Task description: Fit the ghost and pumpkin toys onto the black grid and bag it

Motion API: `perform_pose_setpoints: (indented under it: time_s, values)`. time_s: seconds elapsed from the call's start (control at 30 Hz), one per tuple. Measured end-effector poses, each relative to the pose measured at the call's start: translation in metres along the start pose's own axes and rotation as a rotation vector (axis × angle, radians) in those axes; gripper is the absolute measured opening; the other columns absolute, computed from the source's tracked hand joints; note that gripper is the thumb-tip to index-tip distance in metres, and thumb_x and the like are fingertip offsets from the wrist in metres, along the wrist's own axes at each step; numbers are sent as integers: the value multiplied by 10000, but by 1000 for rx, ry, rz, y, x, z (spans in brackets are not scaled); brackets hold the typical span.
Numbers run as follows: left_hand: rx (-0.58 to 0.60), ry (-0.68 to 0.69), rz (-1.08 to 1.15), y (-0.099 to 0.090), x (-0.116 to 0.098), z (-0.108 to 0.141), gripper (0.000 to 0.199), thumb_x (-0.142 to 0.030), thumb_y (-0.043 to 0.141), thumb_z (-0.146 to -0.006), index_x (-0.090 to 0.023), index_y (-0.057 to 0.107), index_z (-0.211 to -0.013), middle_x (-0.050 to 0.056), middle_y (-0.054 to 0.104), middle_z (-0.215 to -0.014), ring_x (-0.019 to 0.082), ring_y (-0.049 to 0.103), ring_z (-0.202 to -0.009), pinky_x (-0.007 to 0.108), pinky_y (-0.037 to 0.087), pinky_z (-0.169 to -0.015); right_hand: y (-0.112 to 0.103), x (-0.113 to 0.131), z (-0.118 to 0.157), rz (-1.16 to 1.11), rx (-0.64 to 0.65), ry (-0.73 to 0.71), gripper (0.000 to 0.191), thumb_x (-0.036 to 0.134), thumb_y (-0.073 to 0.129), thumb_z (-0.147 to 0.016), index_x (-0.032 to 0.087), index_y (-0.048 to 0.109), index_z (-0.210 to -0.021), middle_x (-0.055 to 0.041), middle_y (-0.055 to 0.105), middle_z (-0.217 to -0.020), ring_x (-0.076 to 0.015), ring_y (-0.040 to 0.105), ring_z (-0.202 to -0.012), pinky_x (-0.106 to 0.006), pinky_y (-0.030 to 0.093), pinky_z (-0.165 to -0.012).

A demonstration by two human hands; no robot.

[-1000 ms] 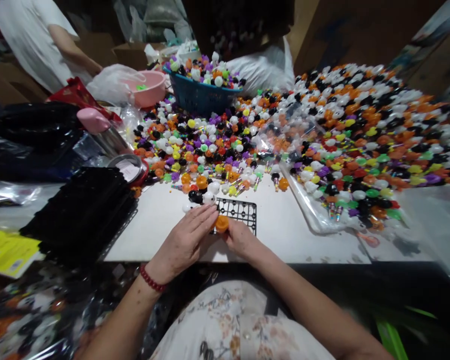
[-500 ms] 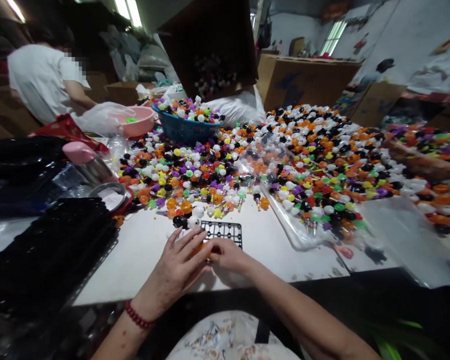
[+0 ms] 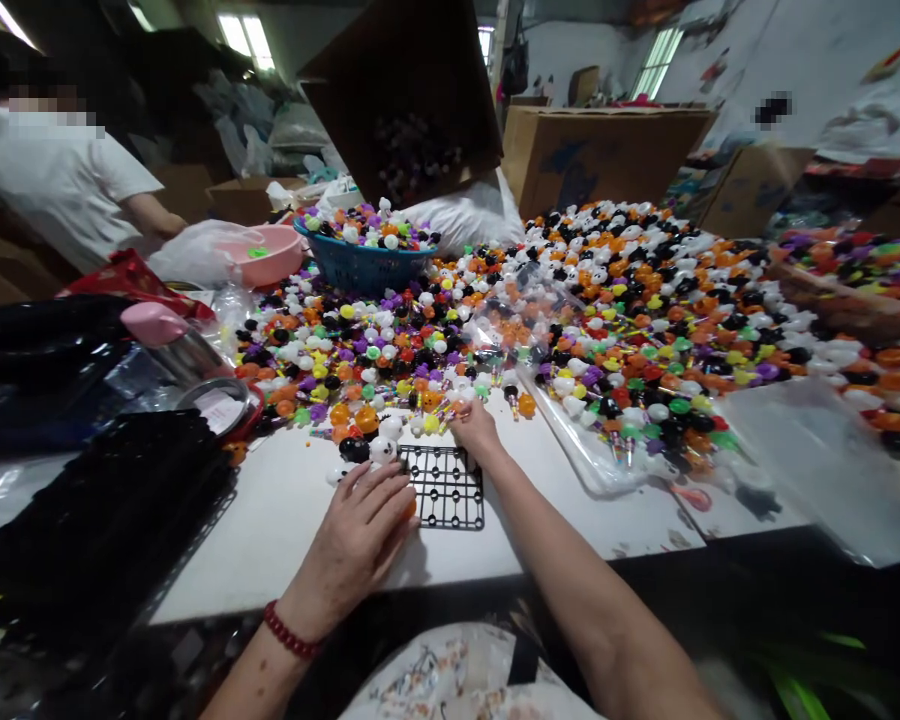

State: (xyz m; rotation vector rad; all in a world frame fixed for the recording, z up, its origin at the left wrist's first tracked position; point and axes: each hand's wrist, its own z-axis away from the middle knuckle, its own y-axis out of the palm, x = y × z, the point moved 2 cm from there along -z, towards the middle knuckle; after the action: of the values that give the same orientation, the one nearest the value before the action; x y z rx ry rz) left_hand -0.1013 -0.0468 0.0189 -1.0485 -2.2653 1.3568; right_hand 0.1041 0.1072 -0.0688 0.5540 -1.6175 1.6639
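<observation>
A black plastic grid point(image 3: 454, 492) lies on the white board in front of me. My left hand point(image 3: 360, 520) rests over its left side, fingers stretched out and lying flat, with part of an orange piece point(image 3: 409, 510) showing under the fingertips. Just beyond that hand sit a white ball-shaped piece with a dark-eyed face point(image 3: 382, 450) and a black piece point(image 3: 354, 450). My right hand point(image 3: 476, 430) is past the grid's far edge, at the near edge of the pile of small colourful toys point(image 3: 420, 340). Its fingers are closed among white and yellow pieces; what they pinch is too small to make out.
A stack of black grids point(image 3: 112, 500) lies at the left, near a pink-topped flask point(image 3: 172, 335). Behind the pile stand a blue basket point(image 3: 367, 268), a pink basin point(image 3: 270, 260) and cardboard boxes point(image 3: 607, 155). Clear plastic bags point(image 3: 825, 460) lie right. A person in white point(image 3: 52, 190) stands far left.
My right hand has left the left hand's side and moved forward to the pile, uncovering more of the grid. My left hand stays by the grid. The person at left has shifted leftward in view.
</observation>
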Motion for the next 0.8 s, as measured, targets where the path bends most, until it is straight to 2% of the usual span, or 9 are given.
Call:
perform_pose_setpoints:
  time_s: [0.07, 0.2, 0.3, 0.37, 0.43, 0.5, 0.63, 0.73, 0.8]
  values:
    - [4, -1, 7, 0, 0, 1, 308, -154, 590, -885, -188, 583, -1191, 90, 685, -1203, 243, 554, -1252, 487, 374, -1104, -2, -7, 1, 3, -7, 16, 301, 378, 598, -847, 171, 549, -1060, -86, 703, -906, -206, 656, -826, -290, 467, -721]
    - [0, 19, 13, 0, -1, 0, 322, -156, 603, -879, -177, 583, -1200, 99, 686, -1195, 247, 565, -1238, 488, 361, -1115, -4, -7, -3, 117, -8, -11, 508, 626, 548, -826, 151, 621, -989, -196, 698, -988, -311, 650, -972, -382, 467, -797]
    - [-9, 32, 2, 0, -1, -1, 328, -171, 610, -881, -179, 581, -1208, 102, 685, -1193, 253, 568, -1230, 499, 365, -1107, -1, -2, -14, 49, -17, 16, 449, 575, 609, -793, 149, 658, -927, -214, 692, -1010, -332, 634, -1044, -401, 454, -850]
    - [-20, 37, -8, 0, 0, -1, 317, -173, 611, -885, -174, 582, -1201, 103, 684, -1191, 252, 568, -1227, 497, 373, -1099, -1, -2, -20, -72, -22, 58, 329, 474, 671, -751, 157, 666, -835, -179, 703, -937, -308, 647, -1003, -372, 464, -830]
    - [-25, 39, -15, -1, 0, -1, 308, -168, 610, -888, -168, 582, -1195, 105, 682, -1191, 249, 564, -1229, 493, 375, -1098, -3, -7, -20, -176, -3, 86, 253, 418, 680, -731, 168, 646, -735, -117, 694, -783, -254, 666, -851, -326, 483, -737]
    - [-17, 34, -15, -2, 0, -1, 305, -161, 606, -891, -164, 581, -1195, 106, 679, -1195, 245, 557, -1236, 489, 374, -1103, -8, -14, -14, -275, 28, 98, 254, 422, 653, -742, 171, 623, -714, -62, 659, -676, -188, 634, -677, -279, 475, -615]
    - [-11, 24, -10, -3, 1, 1, 299, -163, 606, -893, -166, 584, -1191, 103, 677, -1198, 240, 560, -1229, 486, 380, -1101, -24, -25, 17, -515, 117, 70, 303, 451, 603, -764, 166, 596, -867, -50, 690, -789, -88, 511, -509, -212, 391, -471]
    - [-20, 21, -12, -3, 2, 1, 305, -164, 604, -893, -167, 582, -1197, 109, 673, -1210, 248, 558, -1235, 488, 389, -1093, -33, -26, 41, -814, 260, 50, 359, 458, 672, -727, 179, 562, -925, -60, 706, -917, -56, 475, -504, -194, 354, -465]
    - [-22, 19, -15, -3, 2, 1, 310, -166, 602, -894, -165, 578, -1203, 114, 673, -1214, 253, 560, -1234, 493, 395, -1087, -35, -25, 54, -939, 334, 45, 392, 442, 738, -685, 182, 565, -921, -31, 686, -871, -53, 462, -515, -195, 339, -476]
